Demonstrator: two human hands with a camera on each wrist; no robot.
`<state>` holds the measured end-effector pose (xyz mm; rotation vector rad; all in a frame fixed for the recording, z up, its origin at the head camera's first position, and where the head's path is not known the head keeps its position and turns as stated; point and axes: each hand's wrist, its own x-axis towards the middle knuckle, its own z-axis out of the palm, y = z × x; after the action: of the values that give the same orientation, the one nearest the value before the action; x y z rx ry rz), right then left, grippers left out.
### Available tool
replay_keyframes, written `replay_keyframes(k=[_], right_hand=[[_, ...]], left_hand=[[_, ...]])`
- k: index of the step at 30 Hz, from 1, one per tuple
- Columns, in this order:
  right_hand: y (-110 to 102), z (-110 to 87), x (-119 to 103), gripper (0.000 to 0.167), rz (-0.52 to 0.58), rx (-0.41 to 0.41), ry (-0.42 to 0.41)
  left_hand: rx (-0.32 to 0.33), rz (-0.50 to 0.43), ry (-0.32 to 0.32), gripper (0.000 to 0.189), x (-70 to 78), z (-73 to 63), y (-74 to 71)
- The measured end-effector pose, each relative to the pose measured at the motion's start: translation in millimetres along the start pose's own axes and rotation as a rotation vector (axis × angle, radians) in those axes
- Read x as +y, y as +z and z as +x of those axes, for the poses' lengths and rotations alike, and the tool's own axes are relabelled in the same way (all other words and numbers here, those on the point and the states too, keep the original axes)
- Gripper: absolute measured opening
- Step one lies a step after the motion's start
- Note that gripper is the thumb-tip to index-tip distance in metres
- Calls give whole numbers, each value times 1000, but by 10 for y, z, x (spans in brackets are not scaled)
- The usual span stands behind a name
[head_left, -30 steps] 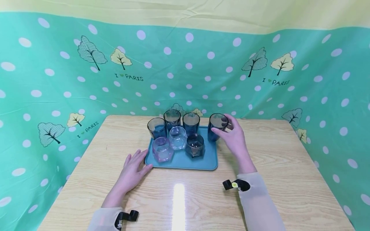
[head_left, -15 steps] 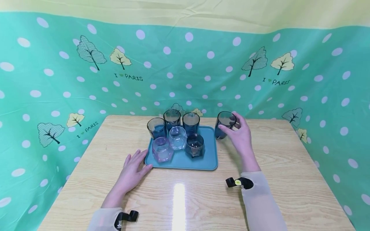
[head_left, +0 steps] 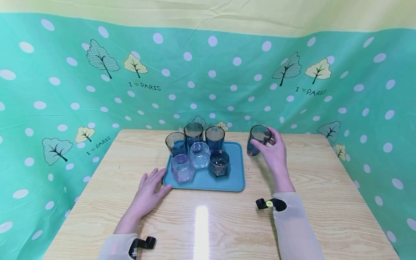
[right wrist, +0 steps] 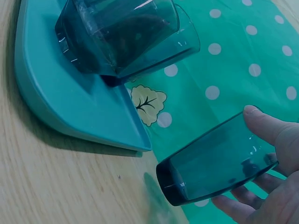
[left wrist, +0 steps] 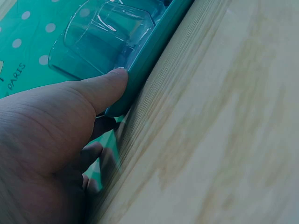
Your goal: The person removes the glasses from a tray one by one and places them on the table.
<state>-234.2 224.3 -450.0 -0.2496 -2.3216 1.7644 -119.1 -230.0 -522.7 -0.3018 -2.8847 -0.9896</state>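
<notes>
The right hand (head_left: 274, 153) grips a tall dark glass (right wrist: 210, 161), thumb on the near side and fingers curled round the far side, close to the rim. The glass lies on the left of that hand, inside its grasp, and well apart from the left hand (head_left: 147, 194). It is just off the right edge of the tray (head_left: 235, 169), over the table (head_left: 325, 202), and tilts in the grasp; whether its base touches the wood I cannot tell. The left hand lies at the tray's near left corner with its fingers relaxed and spread, the thumb touching the rim.

On the tray, the purple glass (head_left: 183, 170) is nearest the left hand, just beyond the thumb. Right of it and a little farther back is the clear glass (head_left: 199, 159), then the short dark glass (head_left: 219, 165). Behind these stand three more tall dark ones: the left glass (head_left: 175, 145), the middle glass (head_left: 193, 133) and the right glass (head_left: 215, 140), all upright.

Both arms wear pale sleeves (head_left: 297, 231), each with a black device (head_left: 260, 204) at the wrist. A green cloth (head_left: 208, 85) with white dots, trees and "I PARIS" lettering hangs round the table.
</notes>
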Motion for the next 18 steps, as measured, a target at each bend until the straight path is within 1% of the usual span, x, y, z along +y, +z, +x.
replay_keyframes(k=[7, 18], right_hand=[[1, 14, 48, 89, -6, 8, 14], [7, 35, 94, 90, -7, -1, 18]], left_hand=[[3, 0, 3, 70, 4, -8, 8], [5, 7, 4, 70, -6, -11, 7]])
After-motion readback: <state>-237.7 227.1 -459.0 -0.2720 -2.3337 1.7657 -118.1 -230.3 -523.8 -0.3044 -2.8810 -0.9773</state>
